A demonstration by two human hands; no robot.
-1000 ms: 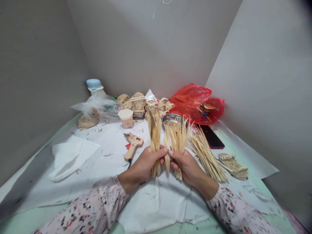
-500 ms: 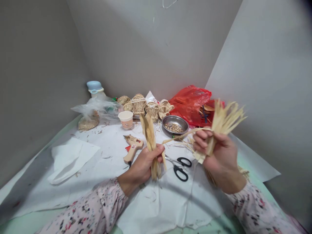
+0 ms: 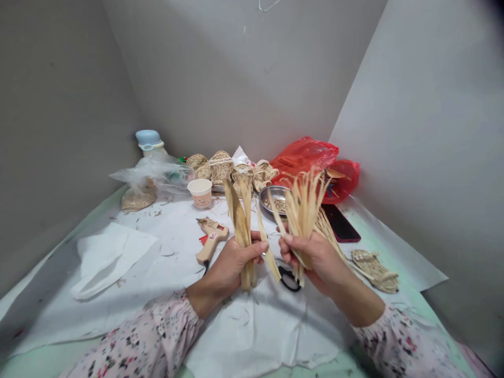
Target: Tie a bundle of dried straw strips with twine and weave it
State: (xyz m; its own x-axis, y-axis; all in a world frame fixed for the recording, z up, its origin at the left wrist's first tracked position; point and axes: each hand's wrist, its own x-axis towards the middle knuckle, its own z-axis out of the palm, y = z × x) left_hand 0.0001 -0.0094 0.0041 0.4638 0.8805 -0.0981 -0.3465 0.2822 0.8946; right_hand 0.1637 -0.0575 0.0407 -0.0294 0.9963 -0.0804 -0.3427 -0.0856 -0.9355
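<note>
Pale dried husk strips (image 3: 238, 215) stand upright in my left hand (image 3: 236, 261), pinched between thumb and fingers. A single loose strip (image 3: 269, 252) leans out to the right from the same hand. My right hand (image 3: 315, 258) is closed around a fanned bundle of thin husk strips (image 3: 302, 207), their split ends spreading upward. The two hands are close together but apart. Below and between them lie scissors (image 3: 289, 278), whose black handle is partly hidden by the right hand and strips.
A glue gun (image 3: 212, 239) lies left of my hands, beside a paper cup (image 3: 200, 192). Behind are woven straw pieces (image 3: 221, 167), a metal bowl (image 3: 268, 202) and red plastic bags (image 3: 305, 157). At right are a phone (image 3: 342, 223) and a woven piece (image 3: 376, 270).
My right hand has moved left with its bundle, close to my left hand. The phone and the woven piece at right have come into view. My left hand stays nearly in place.
</note>
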